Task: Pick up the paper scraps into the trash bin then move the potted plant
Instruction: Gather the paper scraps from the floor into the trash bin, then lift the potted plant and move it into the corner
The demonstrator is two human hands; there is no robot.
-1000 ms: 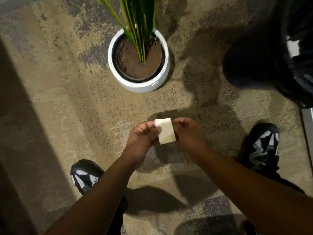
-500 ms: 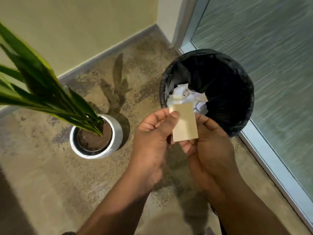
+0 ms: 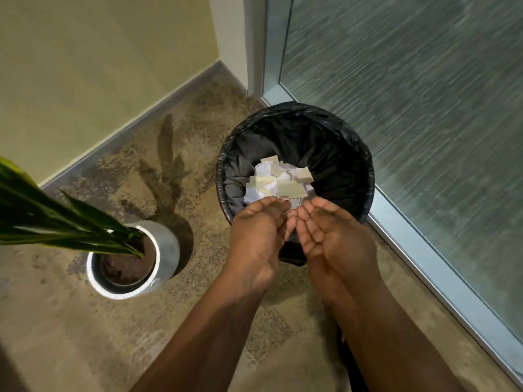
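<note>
Both hands, left hand (image 3: 259, 239) and right hand (image 3: 334, 236), cupped, loosely spread, holding nothing, over trash bin (image 3: 353, 154); paper scraps (image 3: 278, 181) just beyond fingertips; potted plant (image 3: 167, 250) left of them.

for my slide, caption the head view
Both open hands hover over the trash bin of paper scraps.

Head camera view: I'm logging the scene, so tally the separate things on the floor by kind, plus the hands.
Trash bin: 1
Potted plant: 1
Hands, left hand and right hand: 2
Paper scraps in the bin: a heap, too jumbled to count
Total: 4, heap aside
</note>
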